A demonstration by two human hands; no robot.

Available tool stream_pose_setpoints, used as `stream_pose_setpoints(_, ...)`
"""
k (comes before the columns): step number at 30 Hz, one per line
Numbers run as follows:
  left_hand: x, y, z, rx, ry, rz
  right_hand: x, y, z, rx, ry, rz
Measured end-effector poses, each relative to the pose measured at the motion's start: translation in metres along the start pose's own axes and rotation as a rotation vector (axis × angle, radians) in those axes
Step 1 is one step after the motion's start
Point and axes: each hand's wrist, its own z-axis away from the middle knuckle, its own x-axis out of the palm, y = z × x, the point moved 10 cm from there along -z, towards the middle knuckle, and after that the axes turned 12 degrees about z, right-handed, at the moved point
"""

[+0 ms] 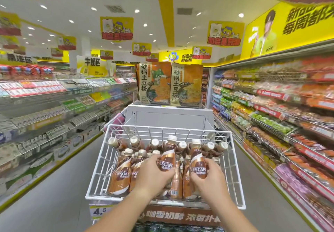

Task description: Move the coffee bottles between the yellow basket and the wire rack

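Observation:
A white wire rack (98, 161) stands straight ahead of me, filled with several brown Nescafe coffee bottles with white caps; some stand upright at the front (120, 172), others lie along the back (134, 142). My left hand (154, 174) is closed around one upright bottle (168, 154) near the rack's middle. My right hand (207, 178) grips a second upright bottle (197, 161) just to its right. Both held bottles rise above their neighbours. No yellow basket is in view.
Stocked shop shelves line both sides of the aisle (54, 108) (282, 116). Behind the rack a grey display stand (169, 116) carries two large noodle packs (153, 82). A price tag reading 4.5 (98, 211) and a brown banner (180, 217) hang below the rack.

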Motion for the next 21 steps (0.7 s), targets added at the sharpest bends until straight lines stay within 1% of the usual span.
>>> stream_pose_setpoints(3,0.018,-0.014,-0.009,-0.060,0.006,-0.041,0.023,0.015,-0.016,0.020,-0.046,0.040)
stream_pose_setpoints(7,0.029,-0.031,-0.012,-0.087,0.031,-0.177,0.057,0.028,-0.017,0.030,-0.127,0.055)
stream_pose_setpoints(10,0.036,-0.045,-0.016,-0.102,0.039,-0.191,0.074,0.036,-0.022,0.050,-0.167,0.062)
stream_pose_setpoints(12,0.042,-0.049,-0.016,-0.087,0.042,-0.168,0.080,0.037,-0.025,0.049,-0.185,0.066)
stream_pose_setpoints(16,0.048,-0.053,-0.019,-0.049,0.054,-0.226,0.089,0.034,-0.033,0.072,-0.219,0.103)
stream_pose_setpoints(21,0.052,-0.054,-0.018,-0.012,0.087,-0.445,0.096,0.030,-0.033,0.053,-0.209,0.172)
